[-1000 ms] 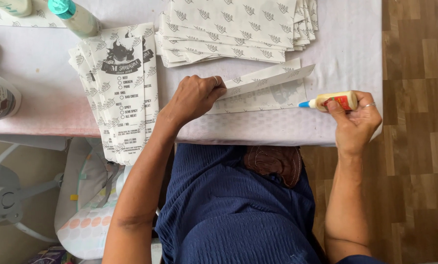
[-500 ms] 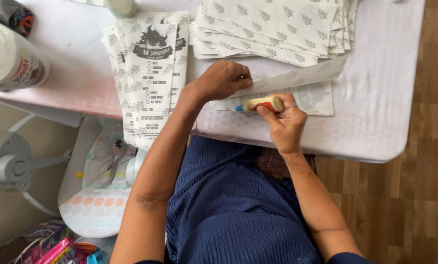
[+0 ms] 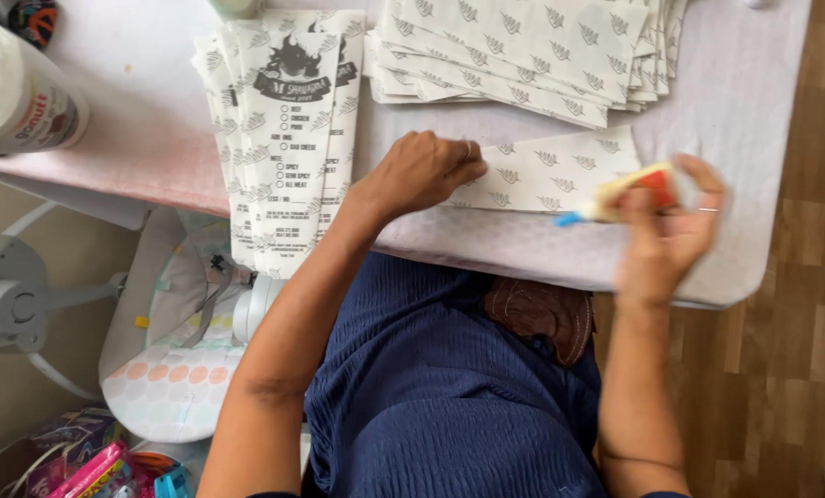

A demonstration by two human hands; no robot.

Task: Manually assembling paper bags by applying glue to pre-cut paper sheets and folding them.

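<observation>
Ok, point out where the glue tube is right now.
In the head view, the glue tube is in the right hand, over the table's near edge, just right of the patterned paper sheet.

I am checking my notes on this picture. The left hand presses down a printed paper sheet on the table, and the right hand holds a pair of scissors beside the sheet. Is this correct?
Not quite. The right hand holds a glue tube with a blue tip, not scissors. The rest stands: the left hand presses the printed paper sheet on the table. The head view shows it.
</observation>
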